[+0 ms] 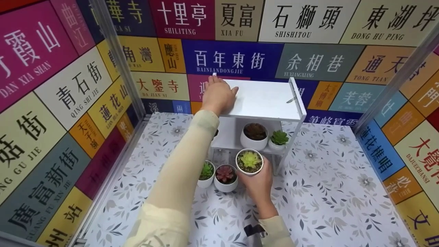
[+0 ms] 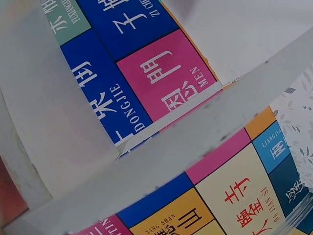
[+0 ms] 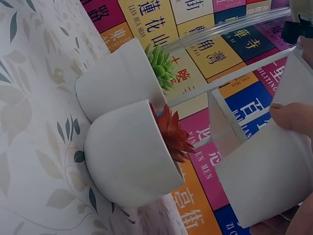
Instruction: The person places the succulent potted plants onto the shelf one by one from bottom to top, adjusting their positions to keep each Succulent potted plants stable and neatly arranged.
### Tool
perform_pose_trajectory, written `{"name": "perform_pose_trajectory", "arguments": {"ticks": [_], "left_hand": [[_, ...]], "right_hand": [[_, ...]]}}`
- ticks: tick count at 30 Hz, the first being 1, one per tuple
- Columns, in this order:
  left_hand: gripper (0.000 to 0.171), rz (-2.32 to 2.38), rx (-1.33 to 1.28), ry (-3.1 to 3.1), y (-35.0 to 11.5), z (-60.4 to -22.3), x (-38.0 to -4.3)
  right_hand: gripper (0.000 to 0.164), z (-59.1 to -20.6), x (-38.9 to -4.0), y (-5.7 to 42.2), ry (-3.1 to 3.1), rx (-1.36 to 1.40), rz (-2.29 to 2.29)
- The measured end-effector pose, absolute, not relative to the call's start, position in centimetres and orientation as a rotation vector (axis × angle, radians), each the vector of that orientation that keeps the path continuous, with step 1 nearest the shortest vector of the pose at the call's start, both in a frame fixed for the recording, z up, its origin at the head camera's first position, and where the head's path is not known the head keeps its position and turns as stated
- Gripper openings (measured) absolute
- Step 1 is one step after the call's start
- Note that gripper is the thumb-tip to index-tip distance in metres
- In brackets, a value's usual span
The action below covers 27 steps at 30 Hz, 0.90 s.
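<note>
My left hand (image 1: 219,94) grips the upper left side of a small white shelf (image 1: 264,97), its thumb over the top board. My right hand (image 1: 259,183) holds a white pot with a yellow-green succulent (image 1: 249,161), tilted toward the head camera, in front of the lower tier. In the right wrist view, the thumb (image 3: 293,117) presses this pot's white wall (image 3: 269,171). Just left of it on the table stand a pot with a red succulent (image 1: 225,174) and a pot with a green succulent (image 1: 206,170).
On the shelf's middle tier sit a larger white pot with a brown top (image 1: 254,135) and a small green succulent (image 1: 278,138). The flower-patterned tabletop (image 1: 325,192) surrounds the shelf. Colourful sign-covered walls (image 1: 233,58) close in the back and both sides.
</note>
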<state>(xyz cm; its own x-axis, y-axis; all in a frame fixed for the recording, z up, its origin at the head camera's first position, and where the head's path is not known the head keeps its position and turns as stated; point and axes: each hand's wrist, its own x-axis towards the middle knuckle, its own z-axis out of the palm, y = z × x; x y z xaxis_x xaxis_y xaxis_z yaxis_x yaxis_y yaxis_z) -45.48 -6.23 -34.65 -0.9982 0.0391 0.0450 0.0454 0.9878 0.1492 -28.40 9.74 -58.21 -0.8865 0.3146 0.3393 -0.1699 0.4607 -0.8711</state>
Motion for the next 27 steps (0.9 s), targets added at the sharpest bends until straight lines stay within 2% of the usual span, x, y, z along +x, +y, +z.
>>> {"name": "perform_pose_trajectory", "arguments": {"ticks": [14,27], "left_hand": [[0.085,-0.266,-0.055,-3.109,-6.2,-34.5,-45.3],[0.086,-0.264,-0.049,-3.112,-6.3,-34.5,-45.2]], "right_hand": [[0.094,-57.3,-28.5,7.8,-2.200,-0.081,1.426],[0.097,-55.7,-28.7,6.5,-2.244,-0.074,1.392]]}}
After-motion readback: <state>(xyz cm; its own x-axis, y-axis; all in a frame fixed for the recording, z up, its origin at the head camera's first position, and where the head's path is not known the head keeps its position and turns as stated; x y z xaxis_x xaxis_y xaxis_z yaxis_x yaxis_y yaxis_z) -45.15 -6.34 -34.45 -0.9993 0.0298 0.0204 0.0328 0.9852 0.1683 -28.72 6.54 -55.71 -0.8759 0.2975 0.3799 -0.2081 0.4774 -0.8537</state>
